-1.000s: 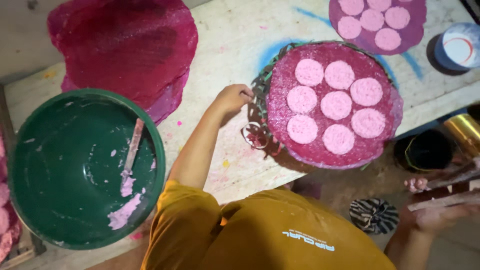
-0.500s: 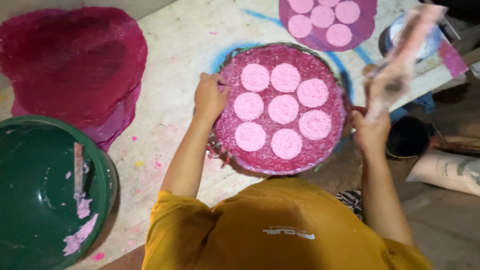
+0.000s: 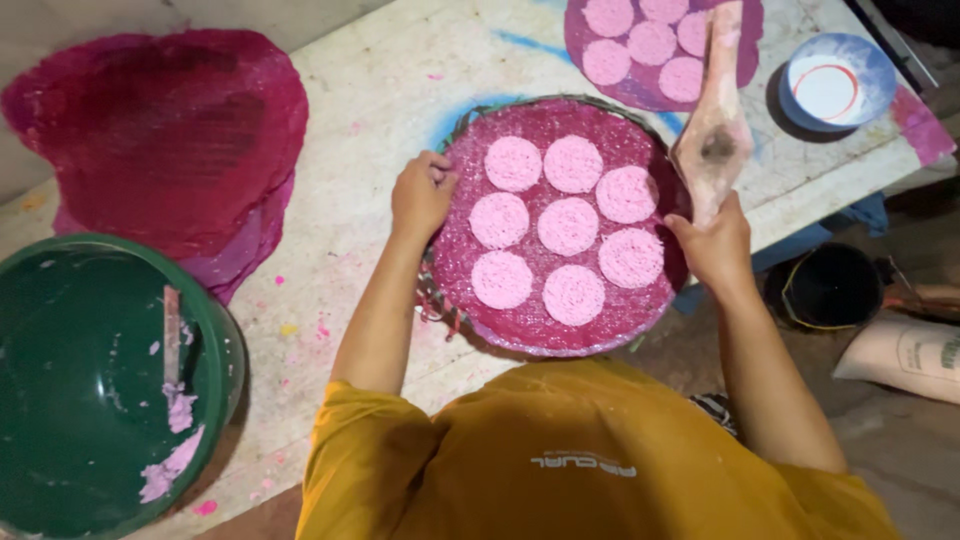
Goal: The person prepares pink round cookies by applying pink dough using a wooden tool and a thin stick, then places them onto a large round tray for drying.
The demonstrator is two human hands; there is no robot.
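A: Okay, quick pass. What's the left hand (image 3: 422,193) doing?

B: Fingers curled together, clamped on the left rim of the round tray (image 3: 445,300). The tray sits on the pale table (image 3: 370,110), near its front edge, right in front of the person in the yellow shirt (image 3: 560,460).

A: And on the tray?

B: A dark pink mesh sheet (image 3: 560,320) covering it, with 8 light pink discs (image 3: 568,225) laid flat on top, close together but not touching as far as I can tell.

A: Right hand (image 3: 718,245)?

B: At the tray's right rim, fingers wrapped tight round the lower end of a paddle (image 3: 715,120) smeared with pink paste. The paddle stands up and away from the person (blade end over the far tray side).

A: Rest of the table?

B: Second mesh sheet with discs (image 3: 650,45) at the far edge, just beyond the tray. White bowl (image 3: 835,85) to the right of it. Stack of empty mesh sheets (image 3: 160,130) at far left. Green basin (image 3: 90,380) near left, with a stick (image 3: 172,335) and pink paste scraps (image 3: 170,470) inside.

A: Floor?

B: Black bucket (image 3: 830,285) and a sack (image 3: 900,355), right side.
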